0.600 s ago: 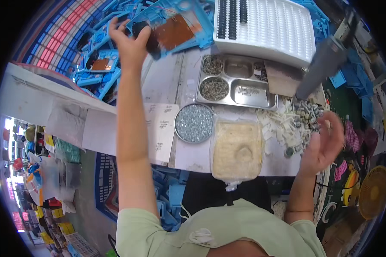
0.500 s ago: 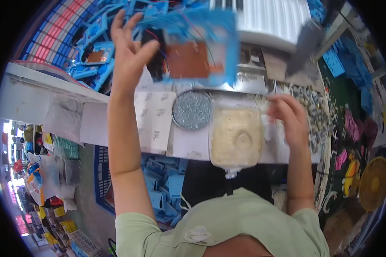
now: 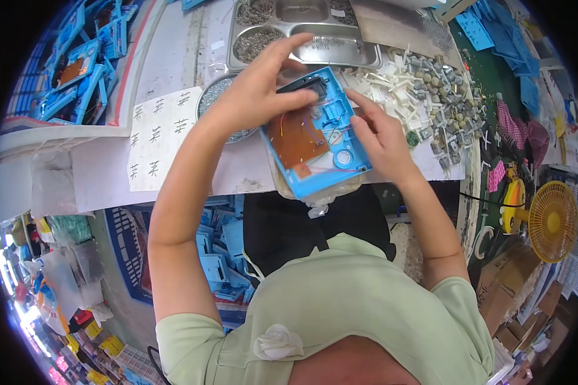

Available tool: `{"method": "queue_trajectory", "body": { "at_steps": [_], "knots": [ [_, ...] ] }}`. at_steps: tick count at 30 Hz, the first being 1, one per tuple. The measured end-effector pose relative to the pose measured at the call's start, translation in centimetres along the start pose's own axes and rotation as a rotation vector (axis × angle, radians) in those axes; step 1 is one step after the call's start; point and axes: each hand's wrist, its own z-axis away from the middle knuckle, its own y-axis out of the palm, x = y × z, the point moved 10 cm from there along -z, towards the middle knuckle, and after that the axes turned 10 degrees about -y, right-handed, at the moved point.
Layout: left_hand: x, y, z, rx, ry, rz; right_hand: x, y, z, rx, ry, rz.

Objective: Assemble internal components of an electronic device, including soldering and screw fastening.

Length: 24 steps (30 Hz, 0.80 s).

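There are two hands [image 3: 253, 99] [image 3: 388, 144], one blue casing [image 3: 334, 115], one metal tray [image 3: 302, 9] with five visible compartments, one round dish [image 3: 200, 106] and one yellow fan [image 3: 553, 221]. Loose white pieces [image 3: 382, 86] number in dozens.

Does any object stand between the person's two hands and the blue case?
Nothing visible does. The left hand has its thumb over the black part of the blue case, and the right hand is at the case's right edge. The wrapped pad lies underneath, not between.
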Motion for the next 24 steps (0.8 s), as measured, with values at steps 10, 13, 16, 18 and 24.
{"method": "queue_trajectory", "body": {
  "at_steps": [10, 13, 16, 18, 24],
  "knots": [
    [-2.9, 8.4, 12.2, -0.007, 0.159, -0.348, 1.5, 0.1, 2.2, -0.164, -0.327, 0.543],
    [-1.3, 8.7, 12.7, -0.066, 0.223, -0.265, -0.1, -0.4, 0.5, -0.082, -0.161, 0.452],
    [-1.2, 8.8, 12.1, -0.061, 0.169, -0.267, -0.7, -0.2, -1.2, -0.069, -0.059, 0.402],
    [-1.3, 8.8, 11.9, -0.039, 0.119, -0.255, -2.3, -0.1, -0.8, -0.049, 0.094, 0.185],
    [-3.4, 9.9, 10.7, -0.098, -0.001, -0.210, 6.1, 0.4, 4.7, 0.180, -0.438, 0.302]
  ]
}}
